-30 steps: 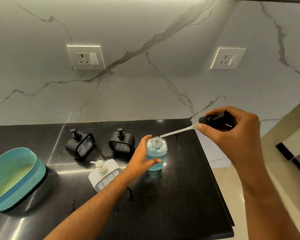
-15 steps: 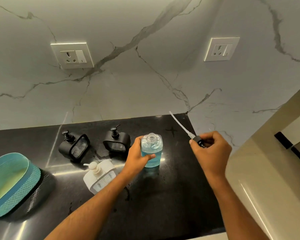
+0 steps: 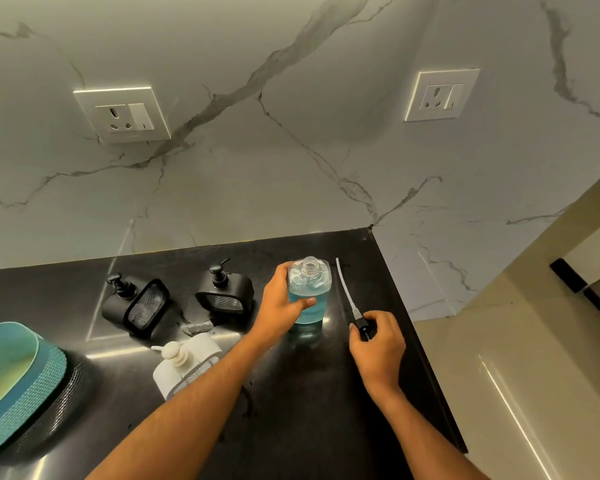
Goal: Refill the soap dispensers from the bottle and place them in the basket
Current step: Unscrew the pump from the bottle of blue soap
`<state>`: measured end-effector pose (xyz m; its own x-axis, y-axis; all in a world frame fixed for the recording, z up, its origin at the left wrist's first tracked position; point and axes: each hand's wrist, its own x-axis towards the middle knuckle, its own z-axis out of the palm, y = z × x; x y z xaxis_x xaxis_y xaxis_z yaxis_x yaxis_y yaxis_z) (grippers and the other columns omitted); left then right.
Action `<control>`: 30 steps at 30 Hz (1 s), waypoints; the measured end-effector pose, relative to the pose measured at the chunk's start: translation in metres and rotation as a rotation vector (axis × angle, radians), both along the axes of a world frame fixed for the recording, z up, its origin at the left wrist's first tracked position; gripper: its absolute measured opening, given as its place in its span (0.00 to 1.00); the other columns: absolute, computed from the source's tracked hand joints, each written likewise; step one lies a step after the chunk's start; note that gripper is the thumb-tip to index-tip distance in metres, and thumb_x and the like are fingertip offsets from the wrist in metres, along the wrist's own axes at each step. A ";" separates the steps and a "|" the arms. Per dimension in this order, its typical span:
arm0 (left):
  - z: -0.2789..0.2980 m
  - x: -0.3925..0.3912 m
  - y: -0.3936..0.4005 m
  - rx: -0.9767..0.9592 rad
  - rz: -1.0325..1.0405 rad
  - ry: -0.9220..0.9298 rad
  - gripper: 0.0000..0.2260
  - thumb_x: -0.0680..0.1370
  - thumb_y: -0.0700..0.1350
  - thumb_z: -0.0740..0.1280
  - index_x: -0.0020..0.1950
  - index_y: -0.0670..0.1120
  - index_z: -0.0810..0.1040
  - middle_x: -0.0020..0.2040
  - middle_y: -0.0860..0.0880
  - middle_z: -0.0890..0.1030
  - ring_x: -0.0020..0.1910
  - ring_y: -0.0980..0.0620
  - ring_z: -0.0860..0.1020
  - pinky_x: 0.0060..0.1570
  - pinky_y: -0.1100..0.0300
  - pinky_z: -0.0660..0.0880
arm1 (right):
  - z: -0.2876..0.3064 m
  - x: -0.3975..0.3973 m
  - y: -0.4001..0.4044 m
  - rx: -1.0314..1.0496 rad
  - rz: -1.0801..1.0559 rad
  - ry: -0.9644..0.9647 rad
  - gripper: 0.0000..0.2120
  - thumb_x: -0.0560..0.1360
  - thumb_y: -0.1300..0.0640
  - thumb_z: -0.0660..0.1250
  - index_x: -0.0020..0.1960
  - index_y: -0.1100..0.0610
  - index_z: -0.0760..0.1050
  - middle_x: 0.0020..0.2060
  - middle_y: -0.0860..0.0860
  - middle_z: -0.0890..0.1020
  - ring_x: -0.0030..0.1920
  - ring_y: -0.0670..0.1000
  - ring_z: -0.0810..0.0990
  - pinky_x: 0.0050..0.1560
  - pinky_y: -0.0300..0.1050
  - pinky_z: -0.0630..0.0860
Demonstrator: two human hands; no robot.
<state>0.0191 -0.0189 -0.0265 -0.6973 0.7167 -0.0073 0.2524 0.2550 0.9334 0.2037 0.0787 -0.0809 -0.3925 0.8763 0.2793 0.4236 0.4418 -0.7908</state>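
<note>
1. The right hand has come down from mid-air to the black counter, pinching the black pump head, whose white tube now lies along the surface.
2. The left hand grips the open bottle of blue soap, standing upright near the counter's right edge.
3. The left forearm hides part of the white dispenser; the teal basket is cut off at the left.
4. Two black dispensers stand near the wall.
5. No label is readable.
</note>
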 end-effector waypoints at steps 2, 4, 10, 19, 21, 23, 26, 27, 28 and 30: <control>0.002 -0.001 0.003 0.002 0.003 -0.001 0.32 0.72 0.36 0.79 0.70 0.52 0.69 0.61 0.60 0.77 0.62 0.61 0.76 0.58 0.69 0.73 | -0.005 -0.001 -0.002 0.010 0.017 -0.018 0.16 0.68 0.65 0.79 0.50 0.55 0.77 0.46 0.45 0.77 0.44 0.44 0.77 0.46 0.29 0.74; 0.002 -0.003 0.006 0.005 0.008 -0.009 0.32 0.72 0.36 0.79 0.70 0.53 0.69 0.62 0.59 0.77 0.62 0.60 0.76 0.58 0.70 0.73 | -0.009 -0.003 -0.004 0.002 0.020 -0.030 0.16 0.68 0.65 0.79 0.51 0.55 0.77 0.46 0.46 0.76 0.45 0.44 0.77 0.46 0.26 0.72; -0.001 -0.008 0.006 0.002 -0.007 0.014 0.34 0.71 0.37 0.80 0.72 0.50 0.69 0.63 0.58 0.77 0.65 0.58 0.76 0.64 0.63 0.73 | -0.019 -0.007 -0.006 -0.030 0.032 -0.071 0.17 0.68 0.65 0.78 0.53 0.56 0.77 0.48 0.46 0.76 0.47 0.45 0.77 0.48 0.25 0.71; -0.005 -0.004 0.006 -0.009 0.010 0.032 0.34 0.71 0.37 0.80 0.71 0.52 0.68 0.62 0.63 0.76 0.63 0.67 0.75 0.63 0.65 0.73 | -0.028 -0.010 -0.006 -0.104 0.063 -0.151 0.21 0.68 0.63 0.79 0.57 0.56 0.75 0.51 0.46 0.75 0.52 0.45 0.76 0.53 0.33 0.74; -0.005 -0.004 0.006 -0.012 0.011 0.031 0.34 0.71 0.38 0.80 0.70 0.54 0.68 0.62 0.64 0.75 0.63 0.68 0.74 0.62 0.66 0.72 | -0.028 -0.010 -0.005 -0.097 0.069 -0.164 0.21 0.68 0.63 0.79 0.57 0.56 0.75 0.52 0.46 0.75 0.53 0.46 0.75 0.54 0.40 0.77; -0.006 -0.004 0.006 -0.013 0.008 0.026 0.34 0.71 0.38 0.80 0.71 0.54 0.68 0.62 0.64 0.75 0.63 0.68 0.74 0.63 0.65 0.72 | -0.028 -0.011 -0.005 -0.094 0.070 -0.169 0.21 0.68 0.63 0.78 0.57 0.56 0.75 0.51 0.46 0.75 0.53 0.46 0.75 0.54 0.41 0.77; -0.007 -0.004 0.006 -0.022 0.005 0.026 0.34 0.71 0.39 0.80 0.70 0.55 0.67 0.62 0.65 0.75 0.63 0.69 0.74 0.63 0.65 0.72 | -0.028 -0.011 -0.006 -0.094 0.072 -0.179 0.20 0.68 0.62 0.78 0.57 0.56 0.75 0.51 0.46 0.74 0.53 0.46 0.75 0.54 0.40 0.77; -0.008 -0.004 0.006 -0.026 0.003 0.027 0.34 0.71 0.40 0.80 0.70 0.56 0.67 0.62 0.66 0.75 0.63 0.69 0.74 0.64 0.64 0.72 | -0.028 -0.011 -0.006 -0.097 0.073 -0.182 0.20 0.69 0.62 0.78 0.58 0.55 0.75 0.51 0.45 0.74 0.53 0.46 0.75 0.53 0.40 0.78; -0.007 -0.004 0.006 -0.028 0.002 0.028 0.34 0.72 0.40 0.80 0.70 0.57 0.66 0.63 0.65 0.74 0.64 0.67 0.74 0.65 0.62 0.72 | -0.028 -0.011 -0.006 -0.097 0.075 -0.186 0.20 0.69 0.62 0.78 0.58 0.55 0.75 0.51 0.45 0.74 0.53 0.45 0.75 0.53 0.41 0.78; -0.006 -0.003 0.005 -0.021 -0.005 0.035 0.34 0.72 0.40 0.80 0.71 0.57 0.66 0.65 0.62 0.75 0.66 0.61 0.75 0.68 0.58 0.73 | -0.028 -0.012 -0.006 -0.095 0.076 -0.192 0.20 0.69 0.62 0.78 0.57 0.55 0.75 0.51 0.45 0.74 0.52 0.45 0.75 0.53 0.42 0.79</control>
<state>0.0159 -0.0138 -0.0324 -0.6936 0.7204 0.0023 0.2862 0.2727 0.9185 0.1919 0.0727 -0.1084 -0.4966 0.8609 0.1108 0.5389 0.4059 -0.7382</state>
